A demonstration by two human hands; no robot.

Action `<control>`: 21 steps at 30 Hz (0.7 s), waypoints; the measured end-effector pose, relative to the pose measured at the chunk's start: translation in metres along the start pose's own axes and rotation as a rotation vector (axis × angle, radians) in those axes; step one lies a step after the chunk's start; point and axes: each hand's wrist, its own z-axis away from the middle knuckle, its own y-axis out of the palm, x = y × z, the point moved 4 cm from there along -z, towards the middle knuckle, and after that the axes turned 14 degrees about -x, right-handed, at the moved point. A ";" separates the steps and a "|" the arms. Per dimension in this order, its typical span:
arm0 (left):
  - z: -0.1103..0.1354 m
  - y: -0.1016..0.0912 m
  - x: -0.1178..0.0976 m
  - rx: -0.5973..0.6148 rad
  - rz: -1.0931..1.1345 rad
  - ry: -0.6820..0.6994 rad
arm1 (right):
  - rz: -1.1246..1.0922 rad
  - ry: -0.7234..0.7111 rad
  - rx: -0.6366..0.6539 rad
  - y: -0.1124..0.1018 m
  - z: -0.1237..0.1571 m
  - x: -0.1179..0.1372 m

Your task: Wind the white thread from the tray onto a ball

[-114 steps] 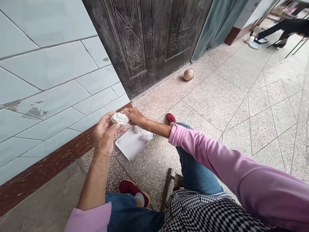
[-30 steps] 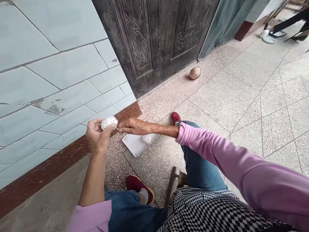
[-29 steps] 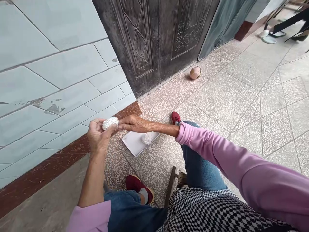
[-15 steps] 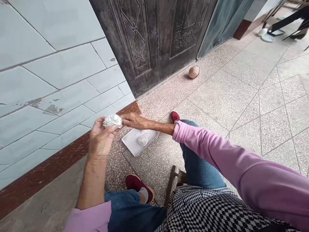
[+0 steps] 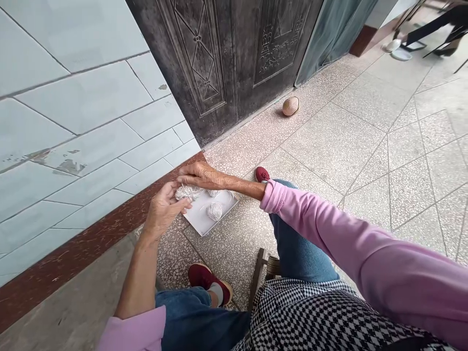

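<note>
A loose bundle of white yarn [image 5: 188, 193] is held in front of me, over the left part of a white tray. My left hand [image 5: 164, 207] cups it from the left, thumb along the near side and fingers behind. Over its top lies my right hand [image 5: 203, 175], fingers bent together and touching the yarn; their tips meet my left fingertips and are partly hidden. On the white tray [image 5: 200, 223] rests a round ball of white yarn [image 5: 215, 211]. A second white ball [image 5: 214, 193] shows behind it, partly covered by my right hand.
The tray lies on the speckled floor [image 5: 318, 141] near the tiled wall [image 5: 91, 146]. A dark carved door [image 5: 234, 63] stands ahead, with a ball [image 5: 291, 106] before it. My shoes [image 5: 209, 279] and a wooden stool [image 5: 260, 273] are close. A person's leg [image 5: 431, 29] shows far right.
Both hands and the yarn bundle have moved right, to above the tray. My right hand has gone from the bundle's right side to over its top. The second ball on the tray has come into clearer view.
</note>
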 end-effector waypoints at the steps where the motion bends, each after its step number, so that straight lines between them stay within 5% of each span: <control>1: 0.002 0.003 -0.002 0.038 0.032 -0.018 | 0.001 0.017 -0.027 -0.005 -0.003 -0.002; 14: 0.002 0.010 -0.003 -0.021 0.368 -0.103 | -0.190 0.148 -0.062 0.013 -0.026 -0.044; 21: -0.008 -0.012 0.003 -0.202 0.388 -0.031 | 0.058 0.026 0.072 0.022 -0.002 -0.018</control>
